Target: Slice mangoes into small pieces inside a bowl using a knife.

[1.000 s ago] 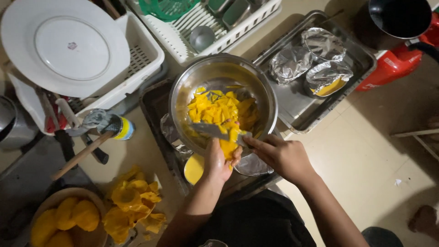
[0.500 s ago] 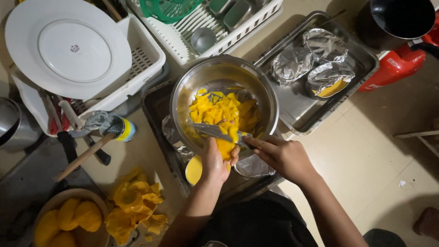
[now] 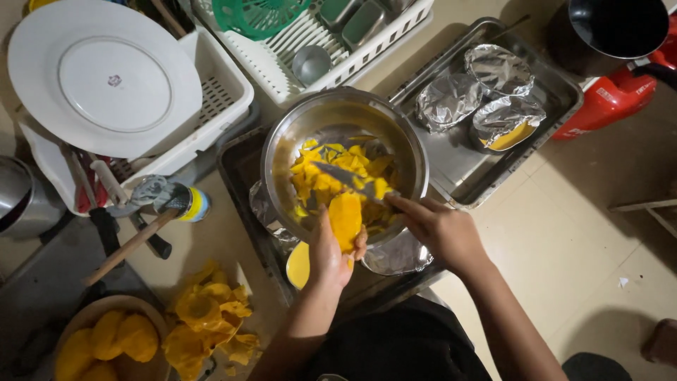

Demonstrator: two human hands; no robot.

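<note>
While your left hand (image 3: 330,252) grips a yellow fruit piece (image 3: 345,220) over the steel bowl's (image 3: 278,152) near rim, your right hand (image 3: 441,229) clasps what looks like a knife (image 3: 344,178), blade across the cut pieces (image 3: 331,176) inside.

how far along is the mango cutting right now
Done: yellow slices already fill the steel bowl, and a pile of peels lies beside it. In hand: the left hand holds a mango piece over the bowl while the right hand works the knife. Left: several peeled pieces wait in the wooden bowl.
</note>
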